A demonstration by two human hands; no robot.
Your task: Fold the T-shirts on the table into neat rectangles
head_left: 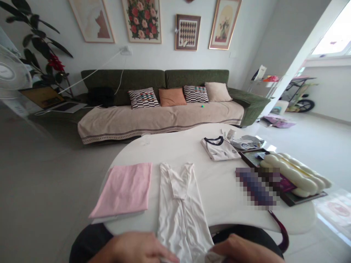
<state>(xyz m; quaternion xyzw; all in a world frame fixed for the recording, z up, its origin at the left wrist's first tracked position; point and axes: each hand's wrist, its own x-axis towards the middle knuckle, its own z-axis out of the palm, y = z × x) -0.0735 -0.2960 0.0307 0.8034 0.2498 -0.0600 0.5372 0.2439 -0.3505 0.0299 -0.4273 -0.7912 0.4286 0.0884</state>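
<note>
A white sleeveless garment [181,210] with a V-shaped neckline lies lengthwise on the white table [175,146], its neck end pointing away from me. Its lower end runs over the near edge toward my lap. My left hand [137,246] is closed at the lower left of the cloth, with a bit of white fabric at its fingertips. On the other side, my right hand [241,250] pinches a bunched piece of the same white cloth. The frame's bottom edge cuts off both hands in part. Left of the garment lies a flat, folded pink cloth [124,190].
A folded white T-shirt [219,148] with a dark collar lies farther back, beside a crumpled plastic package [248,141]. At right are a dark tray [298,199], a puffy cream object [296,173] and a pixelated dark item [256,188]. Behind stands a green sofa [131,82].
</note>
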